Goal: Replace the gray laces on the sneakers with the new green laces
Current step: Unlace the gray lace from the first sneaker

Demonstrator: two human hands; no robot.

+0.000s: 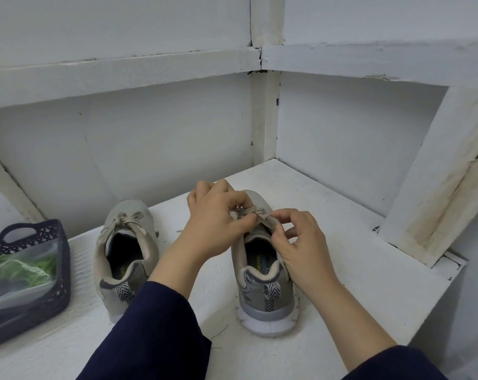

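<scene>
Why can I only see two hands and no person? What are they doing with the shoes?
The camera sits on the person's head and looks down, so you see only their arms, like your own when you look down. Two gray sneakers stand on a white shelf. The left hand and the right hand both pinch the gray lace on the right sneaker, at its bow. The left sneaker has its bow tied. Beside it, a dark basket holds a clear bag with something green inside, probably the new laces.

Both hands pinched the gray lace [253,212] on the right sneaker [262,294]: left hand [218,218], right hand [301,245]. The left sneaker [125,259] sat beside a dark basket [54,270].
</scene>
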